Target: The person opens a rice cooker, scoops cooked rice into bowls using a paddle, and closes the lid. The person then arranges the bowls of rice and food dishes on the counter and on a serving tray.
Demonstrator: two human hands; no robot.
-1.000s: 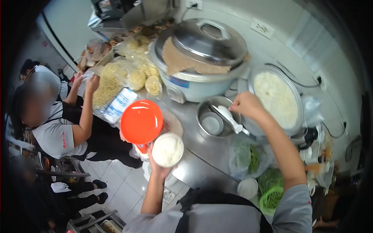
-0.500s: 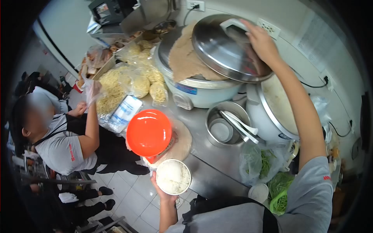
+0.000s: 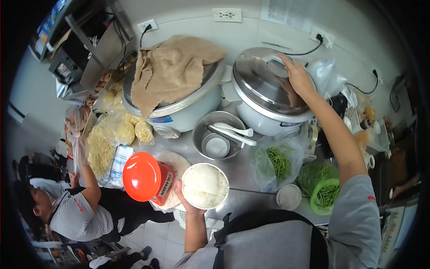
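My left hand (image 3: 190, 200) holds a white bowl of rice (image 3: 205, 186) from its left side, beside an orange-red scale (image 3: 142, 176) with a round pan. My right hand (image 3: 295, 75) grips the handle of a metal lid (image 3: 260, 74), which lies over the right rice cooker (image 3: 264, 117). A brown cloth (image 3: 174, 71) covers much of the lid of the left cooker (image 3: 187, 117). Between the cookers and me is a metal pot (image 3: 202, 125) with a small bowl and white-handled utensils inside.
Bagged noodles (image 3: 102, 150) lie at the left near a co-worker (image 3: 85, 210), who handles a plastic bag. Bags of green vegetables (image 3: 326, 193) and a small white tub (image 3: 289, 197) sit at the counter's front right. Outlets (image 3: 226, 15) are on the wall.
My right hand has carried the lid from the left cooker rightward onto the right one, hiding its rice. The bowl stays in my left hand. The view has shifted to the right.
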